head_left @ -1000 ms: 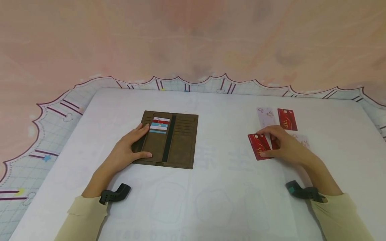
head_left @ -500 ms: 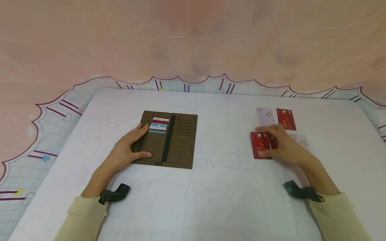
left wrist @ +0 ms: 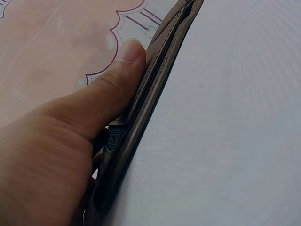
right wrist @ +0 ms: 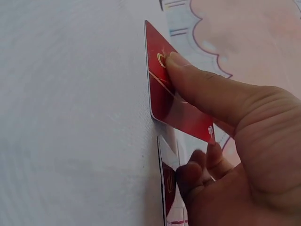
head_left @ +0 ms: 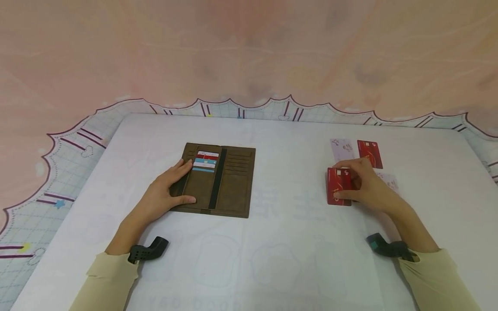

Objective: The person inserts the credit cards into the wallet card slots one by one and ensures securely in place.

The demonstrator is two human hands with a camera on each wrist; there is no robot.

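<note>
My left hand (head_left: 159, 190) rests on the left side of an open brown wallet (head_left: 235, 190) lying on the table. Its thumb and index finger are spread over the leather; in the left wrist view the thumb (left wrist: 113, 87) lies along the wallet's edge (left wrist: 157, 80). Several cards (head_left: 205, 160) show in the wallet's left slots, while the right slots show none. My right hand (head_left: 373, 185) pinches a red card (head_left: 336, 183) with gold marks, thumb on its face. In the right wrist view this red card (right wrist: 164, 89) is tilted, one edge near the tabletop.
Behind the right hand lie a pale flowered card (head_left: 342, 149) and a red VIP card (head_left: 371, 153). Another pale card (head_left: 388, 180) is partly covered by that hand. A further dark red card (right wrist: 169, 183) shows below the fingers. The white table (head_left: 272, 259) has a patterned cloth border.
The red card has shifted slightly right and turned from slanted to nearly upright in the head view, pinched by the right hand. The left hand and wallet have stayed still.
</note>
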